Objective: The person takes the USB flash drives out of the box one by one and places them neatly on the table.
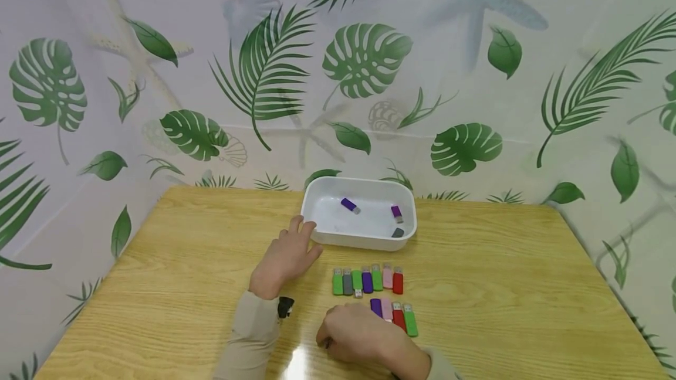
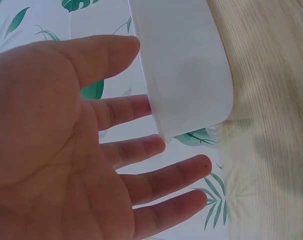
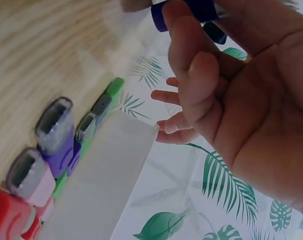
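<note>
My left hand (image 1: 287, 257) is at the left corner of a white plastic tub (image 1: 364, 243), fingers spread; in the left wrist view its thumb and index finger meet the tub's rim. My right hand (image 1: 361, 333) is low over the table, left of the lower row. In the right wrist view its fingers pinch a purple USB stick (image 3: 201, 9); a dark piece (image 3: 215, 34) shows just behind it, its kind unclear. Inside the tub lie a blue-purple USB stick (image 1: 349, 205), a purple one (image 1: 396, 214) and a grey one (image 1: 398, 233), partly hidden by the near wall.
Between tub and right hand runs an upper row of several USB sticks, among them a green one (image 1: 337, 282) and a red one (image 1: 398, 281). A shorter row ends at a green stick (image 1: 410, 320). The wooden table (image 1: 502, 274) meets a leaf-patterned backdrop (image 1: 369, 151).
</note>
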Motion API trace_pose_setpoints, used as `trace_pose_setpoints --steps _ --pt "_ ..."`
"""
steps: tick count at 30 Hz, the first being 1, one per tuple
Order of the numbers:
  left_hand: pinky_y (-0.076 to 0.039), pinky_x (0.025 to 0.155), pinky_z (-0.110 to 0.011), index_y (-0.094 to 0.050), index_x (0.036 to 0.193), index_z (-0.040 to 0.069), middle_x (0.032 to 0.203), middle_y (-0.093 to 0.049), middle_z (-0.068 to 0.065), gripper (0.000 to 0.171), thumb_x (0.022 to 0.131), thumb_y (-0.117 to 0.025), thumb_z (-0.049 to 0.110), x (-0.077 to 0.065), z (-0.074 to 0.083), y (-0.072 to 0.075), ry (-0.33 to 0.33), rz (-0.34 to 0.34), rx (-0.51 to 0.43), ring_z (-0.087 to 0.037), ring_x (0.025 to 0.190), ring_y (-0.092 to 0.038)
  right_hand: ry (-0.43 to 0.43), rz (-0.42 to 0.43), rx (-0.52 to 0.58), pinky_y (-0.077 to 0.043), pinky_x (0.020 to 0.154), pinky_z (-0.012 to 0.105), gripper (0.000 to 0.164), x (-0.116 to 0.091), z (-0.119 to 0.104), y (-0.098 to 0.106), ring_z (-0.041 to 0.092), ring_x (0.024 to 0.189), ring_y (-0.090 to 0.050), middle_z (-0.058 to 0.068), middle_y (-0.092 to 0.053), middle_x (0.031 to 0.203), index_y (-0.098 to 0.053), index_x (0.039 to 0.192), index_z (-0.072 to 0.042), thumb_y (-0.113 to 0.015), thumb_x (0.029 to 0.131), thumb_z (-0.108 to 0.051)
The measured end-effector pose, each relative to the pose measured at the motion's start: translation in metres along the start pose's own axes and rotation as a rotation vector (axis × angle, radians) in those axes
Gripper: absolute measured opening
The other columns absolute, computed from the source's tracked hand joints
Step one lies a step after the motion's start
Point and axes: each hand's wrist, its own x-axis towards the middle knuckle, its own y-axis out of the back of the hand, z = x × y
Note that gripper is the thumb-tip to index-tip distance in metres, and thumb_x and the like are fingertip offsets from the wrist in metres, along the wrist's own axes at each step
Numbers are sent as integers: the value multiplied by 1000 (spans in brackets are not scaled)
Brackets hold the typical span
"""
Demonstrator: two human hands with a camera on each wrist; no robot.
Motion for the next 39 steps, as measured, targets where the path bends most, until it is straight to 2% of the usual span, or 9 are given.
trace_pose_setpoints --steps 3,7,12,18,25,28,39 --pt "-49 91 -57 -43 143 8 151 -33 -21 49 101 -56 31 0 0 0 0 -5 1 -44 118 -52 -51 -50 47 -38 59 17 12 0 -1 -2 1 65 -43 -15 -49 70 -70 80 -23 -73 82 -11" --pt "-49 93 -57 -43 143 9 151 -33 -20 49 101 -56 32 1 1 0 6 -11 -1 -44 119 -51 -129 -117 98 -41 61 19 8 1 -1 -3 3 66 -45 -15 -50 75 -70 91 -23 -75 85 -20" --pt "-48 94 -57 -43 144 9 152 -32 -20 50 101 -56 32 1 1 0 12 -11 -1 -44 120 -51 -169 -139 120 -38 59 21 12 1 -1 -5 4 62 -43 -12 -46 70 -60 84 -22 -70 91 -21" --pt "-48 94 -57 -43 144 8 152 -32 -20 51 101 -56 32 -1 1 1 11 -10 -10 -45 121 -51 -236 -129 71 -35 53 23 18 0 -1 -6 7 58 -40 -9 -40 65 -54 85 -20 -72 88 -17" --pt "-48 94 -58 -43 144 8 153 -31 -21 51 101 -56 32 0 0 0 9 -6 -14 -45 122 -51 -317 -133 87 -39 51 26 22 0 5 -5 10 56 -46 -6 -49 65 -59 105 -19 -72 87 -18" --pt "-48 94 -58 -43 144 9 153 -32 -21 51 101 -57 32 0 0 0 7 -6 -12 -45 121 -51 -334 -129 88 -38 50 26 23 -1 8 -4 10 55 -46 -6 -49 64 -59 107 -19 -71 88 -20" --pt "-48 92 -60 -44 143 8 151 -33 -22 50 101 -57 31 2 -1 -1 -7 1 -5 -47 120 -51 -319 -60 87 -31 48 24 21 -5 23 -2 8 53 -39 -8 -41 61 -56 94 -18 -73 83 -16"
